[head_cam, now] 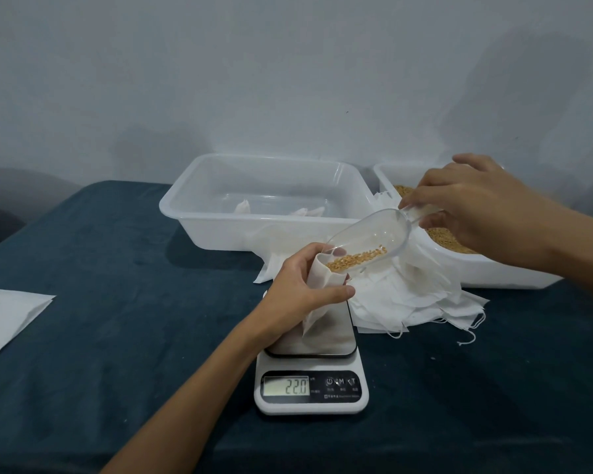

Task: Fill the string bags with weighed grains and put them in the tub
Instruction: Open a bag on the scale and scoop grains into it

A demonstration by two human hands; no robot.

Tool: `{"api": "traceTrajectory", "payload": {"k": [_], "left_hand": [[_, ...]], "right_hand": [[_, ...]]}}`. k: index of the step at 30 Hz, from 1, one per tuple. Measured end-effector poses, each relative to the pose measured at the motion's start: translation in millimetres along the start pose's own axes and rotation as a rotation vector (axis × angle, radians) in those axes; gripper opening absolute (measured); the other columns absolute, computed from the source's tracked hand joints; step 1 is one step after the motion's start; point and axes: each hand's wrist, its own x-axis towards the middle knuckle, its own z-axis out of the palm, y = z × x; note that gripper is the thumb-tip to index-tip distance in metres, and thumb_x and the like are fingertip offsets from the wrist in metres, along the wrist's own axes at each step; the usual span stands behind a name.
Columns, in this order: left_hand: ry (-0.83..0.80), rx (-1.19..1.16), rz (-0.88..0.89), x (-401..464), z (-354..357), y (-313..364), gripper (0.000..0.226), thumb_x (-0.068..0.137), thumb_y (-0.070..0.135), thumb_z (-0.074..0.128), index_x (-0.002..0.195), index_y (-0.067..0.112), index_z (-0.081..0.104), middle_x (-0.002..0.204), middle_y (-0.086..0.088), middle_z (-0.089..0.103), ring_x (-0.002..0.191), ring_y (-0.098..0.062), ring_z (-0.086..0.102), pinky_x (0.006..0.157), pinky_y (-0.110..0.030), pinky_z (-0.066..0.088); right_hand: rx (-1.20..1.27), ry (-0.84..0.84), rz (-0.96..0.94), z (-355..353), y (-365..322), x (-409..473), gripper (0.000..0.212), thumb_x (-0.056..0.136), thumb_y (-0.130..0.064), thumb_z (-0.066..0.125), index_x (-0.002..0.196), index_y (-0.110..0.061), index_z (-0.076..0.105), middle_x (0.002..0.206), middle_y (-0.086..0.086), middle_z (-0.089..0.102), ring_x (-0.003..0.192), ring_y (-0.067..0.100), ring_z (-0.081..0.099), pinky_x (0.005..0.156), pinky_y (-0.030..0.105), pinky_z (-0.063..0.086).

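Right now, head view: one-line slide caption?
Left hand holds bag on scale; right hand tips scoop of grain in.

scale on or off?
On. The scale display is lit and reads 22.0, with the bag held by the left hand standing on it.

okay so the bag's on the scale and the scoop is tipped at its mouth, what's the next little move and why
Probably tip the scoop a touch more. Some grains are in it near the lip, which sits at the open mouth of the bag that the left hand holds on the scale. The right hand grips the handle. Watch the display, which reads 22.0.
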Motion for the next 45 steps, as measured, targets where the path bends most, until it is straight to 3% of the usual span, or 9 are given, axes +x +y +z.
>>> {"api": "traceTrajectory", "payload": {"k": [4, 23, 29, 45], "left_hand": [[0.002, -0.001, -0.004, -0.6, 0.4, 0.5, 0.051, 0.086, 0.001, 0.082, 0.130, 0.012, 0.059, 0.131, -0.008, 0.069, 0.109, -0.022, 0.072, 0.105, -0.038, 0.055], [0.002, -0.010, 0.003, -1.3, 1.0, 2.6, 0.051, 0.086, 0.000, 0.081, 0.130, 0.011, 0.059, 0.129, -0.007, 0.070, 0.106, -0.020, 0.073, 0.097, -0.030, 0.057], [0.008, -0.002, 0.007, -1.3, 1.2, 1.4, 0.049, 0.085, 0.001, 0.082, 0.128, 0.014, 0.062, 0.125, -0.009, 0.071, 0.109, -0.023, 0.071, 0.103, -0.037, 0.056], [-0.012, -0.021, 0.022, -0.1, -0.8, -1.7, 0.047, 0.085, 0.005, 0.084, 0.124, 0.021, 0.065, 0.117, -0.006, 0.074, 0.103, -0.018, 0.072, 0.089, -0.029, 0.058]], "right_hand": [[-0.007, -0.001, -0.004, 0.6, 0.0, -0.2, 0.029, 0.090, -0.013, 0.072, 0.118, -0.022, 0.072, 0.106, 0.001, 0.067, 0.103, 0.032, 0.062, 0.113, 0.050, 0.028], [-0.035, 0.026, -0.016, 2.8, 1.6, 0.7, 0.029, 0.088, -0.014, 0.075, 0.116, -0.022, 0.072, 0.104, 0.001, 0.067, 0.101, 0.032, 0.063, 0.112, 0.053, 0.030], [-0.039, 0.019, -0.015, 1.5, 1.0, 1.1, 0.029, 0.089, -0.013, 0.074, 0.116, -0.022, 0.072, 0.105, 0.001, 0.068, 0.102, 0.032, 0.063, 0.113, 0.052, 0.029], [-0.081, 0.057, -0.050, 0.2, 1.6, 2.0, 0.030, 0.084, -0.011, 0.077, 0.112, -0.020, 0.073, 0.101, 0.003, 0.068, 0.098, 0.033, 0.064, 0.110, 0.057, 0.032]]}}
